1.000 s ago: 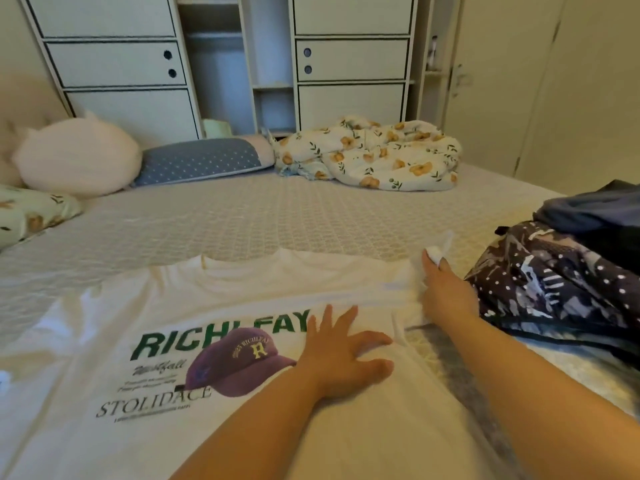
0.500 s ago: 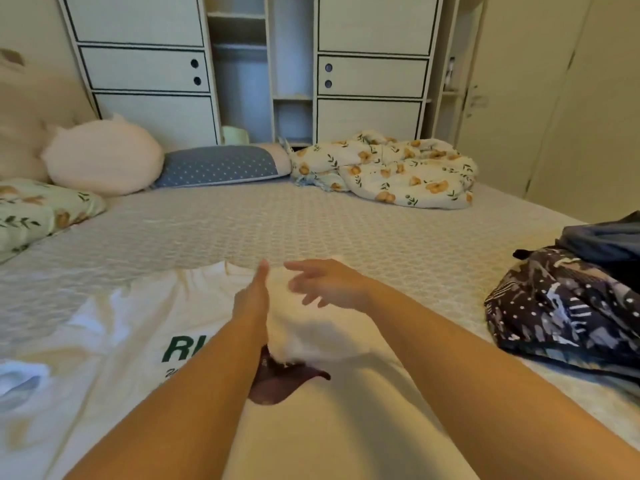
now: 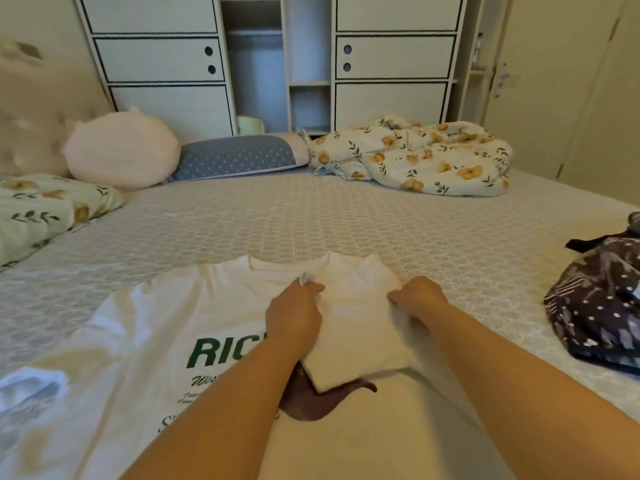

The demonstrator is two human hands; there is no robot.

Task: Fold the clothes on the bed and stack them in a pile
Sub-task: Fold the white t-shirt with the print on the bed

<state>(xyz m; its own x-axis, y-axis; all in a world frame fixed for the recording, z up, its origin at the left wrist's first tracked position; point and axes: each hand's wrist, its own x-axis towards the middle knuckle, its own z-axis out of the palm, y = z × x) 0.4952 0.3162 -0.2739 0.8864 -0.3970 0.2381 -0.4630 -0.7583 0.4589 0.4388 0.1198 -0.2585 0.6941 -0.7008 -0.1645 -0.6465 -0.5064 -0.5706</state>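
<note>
On the bed (image 3: 311, 220), near its front edge, I now have the T-shirt's (image 3: 145, 327) right side folded inward, left hand (image 3: 294, 317) and right hand (image 3: 419, 294) pinching the flap — first fold done.

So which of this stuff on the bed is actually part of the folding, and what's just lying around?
Part of the job:
white T-shirt, right side folded in
left hand and right hand, both on it
dark patterned clothes

Just lying about:
floral blanket
round white cushion
blue dotted pillow
floral pillow
</note>
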